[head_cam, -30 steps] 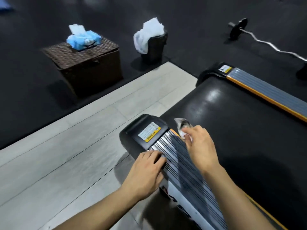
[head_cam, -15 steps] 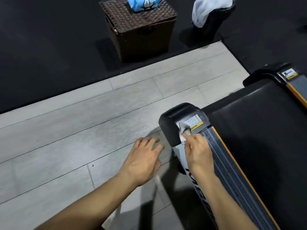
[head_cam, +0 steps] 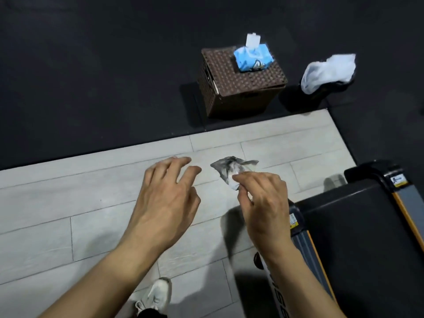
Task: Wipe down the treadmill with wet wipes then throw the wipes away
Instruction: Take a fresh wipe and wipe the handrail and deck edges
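Note:
My right hand (head_cam: 263, 200) pinches a crumpled, dirt-greyed wet wipe (head_cam: 228, 171) in the air above the grey plank floor, left of the treadmill. The treadmill (head_cam: 358, 230), black belt with an orange-edged grey side rail, fills the lower right corner. My left hand (head_cam: 167, 198) hovers beside the wipe with fingers spread and loosely bent, holding nothing. A blue pack of wet wipes (head_cam: 252, 56) with one sheet sticking up lies on a brown wicker box (head_cam: 241, 88). A black bin (head_cam: 325, 88) with a white liner stands to the right of the box.
Black rubber flooring (head_cam: 91, 76) covers the far half of the view, meeting the grey plank strip (head_cam: 68, 203) at a straight edge. My white shoe (head_cam: 156, 294) shows at the bottom centre.
My right hand lifted the wipe off the treadmill's end cap and moved left, away from the machine. My left hand rose off the floor. The view swung left, and box and bin came closer to centre.

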`<state>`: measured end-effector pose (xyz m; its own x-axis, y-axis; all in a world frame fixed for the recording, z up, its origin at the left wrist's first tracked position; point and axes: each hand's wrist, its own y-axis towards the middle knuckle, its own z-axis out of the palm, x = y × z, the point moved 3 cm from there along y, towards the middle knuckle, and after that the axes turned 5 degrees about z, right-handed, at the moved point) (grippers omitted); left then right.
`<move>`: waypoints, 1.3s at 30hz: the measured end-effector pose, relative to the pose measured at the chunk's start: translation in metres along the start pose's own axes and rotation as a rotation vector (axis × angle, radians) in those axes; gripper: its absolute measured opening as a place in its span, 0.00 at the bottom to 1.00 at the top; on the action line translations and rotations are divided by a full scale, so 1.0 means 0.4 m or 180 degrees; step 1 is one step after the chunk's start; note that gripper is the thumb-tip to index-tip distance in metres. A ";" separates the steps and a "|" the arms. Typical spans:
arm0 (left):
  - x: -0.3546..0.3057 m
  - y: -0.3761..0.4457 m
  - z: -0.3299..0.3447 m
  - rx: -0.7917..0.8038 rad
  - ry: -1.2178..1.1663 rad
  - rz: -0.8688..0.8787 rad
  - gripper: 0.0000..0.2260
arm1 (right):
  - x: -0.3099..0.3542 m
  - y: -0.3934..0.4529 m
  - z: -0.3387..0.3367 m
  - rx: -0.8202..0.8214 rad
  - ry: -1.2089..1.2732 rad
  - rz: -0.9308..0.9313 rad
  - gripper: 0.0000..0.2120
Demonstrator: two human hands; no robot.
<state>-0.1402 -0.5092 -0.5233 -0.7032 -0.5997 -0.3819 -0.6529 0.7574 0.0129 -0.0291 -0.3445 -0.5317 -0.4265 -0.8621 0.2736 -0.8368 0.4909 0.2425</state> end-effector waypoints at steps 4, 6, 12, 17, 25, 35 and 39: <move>0.036 0.055 -0.165 -0.0183 0.0031 0.0011 0.18 | 0.109 0.137 -0.074 0.0045 0.0016 -0.0198 0.14; 0.042 0.083 -0.237 -0.0196 -0.0005 -0.0004 0.19 | 0.147 0.196 -0.119 0.0003 0.0044 -0.0226 0.14; -0.029 0.200 -0.445 -0.0356 -0.0078 0.0170 0.24 | 0.184 0.368 -0.288 -0.0256 0.0260 -0.0232 0.12; -0.133 0.343 -0.581 -0.0337 0.0136 0.0624 0.29 | 0.176 0.494 -0.420 -0.0378 0.0349 -0.0180 0.12; -0.265 0.594 -0.719 -0.0427 0.0111 0.0841 0.22 | 0.094 0.692 -0.599 -0.0915 0.0377 -0.0014 0.10; -0.515 0.941 -0.863 -0.0281 -0.0074 0.1831 0.22 | -0.080 0.893 -0.864 -0.1492 -0.0005 0.0762 0.12; -0.639 1.077 -0.879 -0.0307 -0.0175 0.2481 0.20 | -0.175 0.942 -0.963 -0.1793 -0.0419 0.1204 0.11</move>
<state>-0.3408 -0.1205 -0.0953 -0.9551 0.1108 -0.2749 -0.0004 0.9270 0.3751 -0.1823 -0.0508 -0.1009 -0.7218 -0.6094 0.3281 -0.3315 0.7206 0.6090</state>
